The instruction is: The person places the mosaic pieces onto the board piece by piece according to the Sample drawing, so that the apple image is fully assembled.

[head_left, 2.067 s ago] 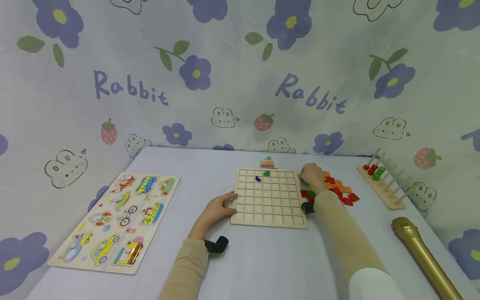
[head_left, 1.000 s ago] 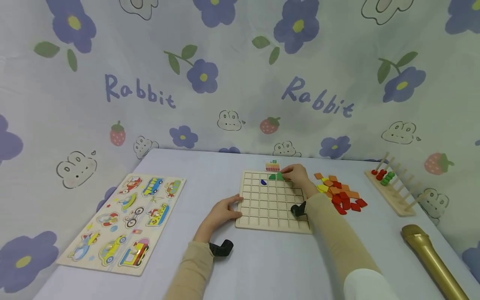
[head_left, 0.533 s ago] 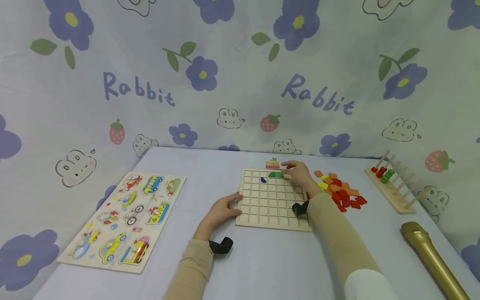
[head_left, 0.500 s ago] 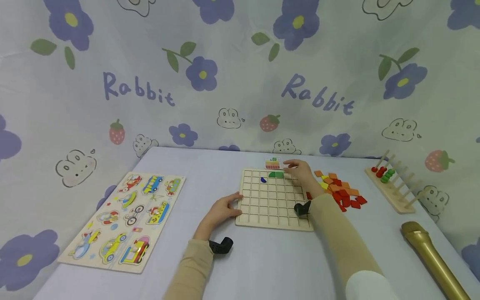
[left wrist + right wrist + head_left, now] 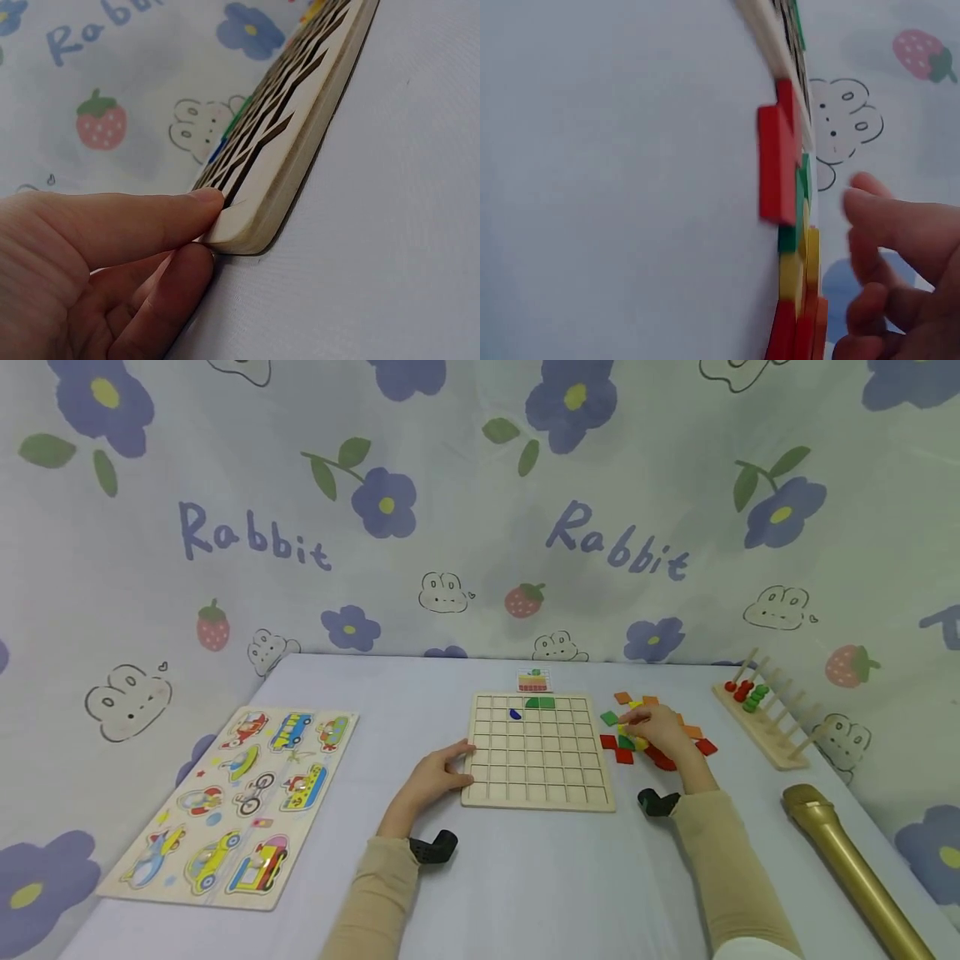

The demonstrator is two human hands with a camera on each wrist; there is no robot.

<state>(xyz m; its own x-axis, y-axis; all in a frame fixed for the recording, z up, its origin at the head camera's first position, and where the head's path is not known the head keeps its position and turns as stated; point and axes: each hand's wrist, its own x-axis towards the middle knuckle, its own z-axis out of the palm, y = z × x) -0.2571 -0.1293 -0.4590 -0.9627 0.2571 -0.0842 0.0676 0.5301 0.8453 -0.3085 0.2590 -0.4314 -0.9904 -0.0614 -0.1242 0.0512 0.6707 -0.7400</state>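
My left hand [image 5: 435, 774] holds the left edge of a wooden grid board [image 5: 540, 803], with its fingertips [image 5: 208, 196] at the rim. Two green pieces [image 5: 540, 702] lie side by side in the board's far row; together they form a rounded shape. A small blue piece [image 5: 514, 714] sits one row nearer, to their left. Over the loose tiles right of the board hovers my right hand [image 5: 660, 731], fingers [image 5: 866, 202] bent loosely and no piece visible between them. Below it are red tiles [image 5: 777, 165], a green tile [image 5: 609, 718] and yellow ones, partly hidden by the hand.
A picture card [image 5: 534, 680] lies behind the board. A vehicle peg puzzle [image 5: 232, 810] is at the left. At the right are a bead-and-peg rack [image 5: 765, 718] and a gold microphone [image 5: 847, 860]. A patterned curtain [image 5: 450, 510] hangs behind the table.
My right hand set a second green piece beside the first, let it go, and moved right to the loose tiles. The left hand stays at the board's edge. The head view shifted slightly.
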